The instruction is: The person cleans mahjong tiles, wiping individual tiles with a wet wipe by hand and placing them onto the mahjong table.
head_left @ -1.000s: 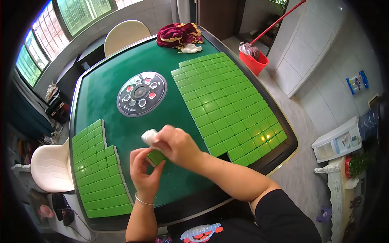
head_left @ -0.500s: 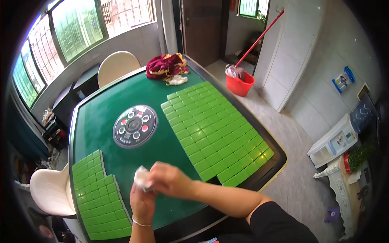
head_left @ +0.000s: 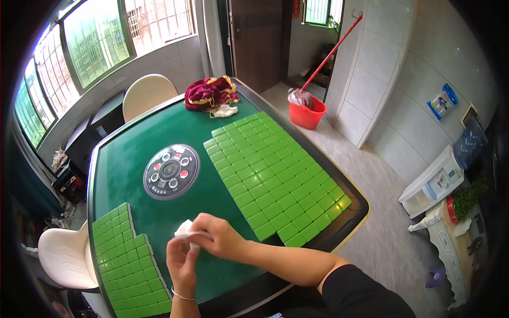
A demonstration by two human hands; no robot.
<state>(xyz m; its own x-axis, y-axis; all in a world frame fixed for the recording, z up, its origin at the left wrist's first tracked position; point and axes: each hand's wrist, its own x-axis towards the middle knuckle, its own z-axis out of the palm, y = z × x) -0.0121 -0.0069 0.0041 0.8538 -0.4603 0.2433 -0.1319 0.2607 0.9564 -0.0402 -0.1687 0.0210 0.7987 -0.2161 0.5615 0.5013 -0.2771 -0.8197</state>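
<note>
A crumpled white cloth is pinched in my right hand, over the near part of the green table. Just below it, my left hand has its fingers curled up against the cloth; whatever lies between them is hidden. Rows of green-backed tiles lie in a large block right of my hands. A smaller block of green tiles is on the left. The round control panel sits in the table's centre.
A maroon cloth and a white cloth lie at the table's far edge. Cream chairs stand at the far side and left. Beyond the right corner is a red bucket with a mop.
The view has tilted up. The green tile seen earlier in my left hand is now out of sight, and my right hand with the white cloth has come down onto my left fingers.
</note>
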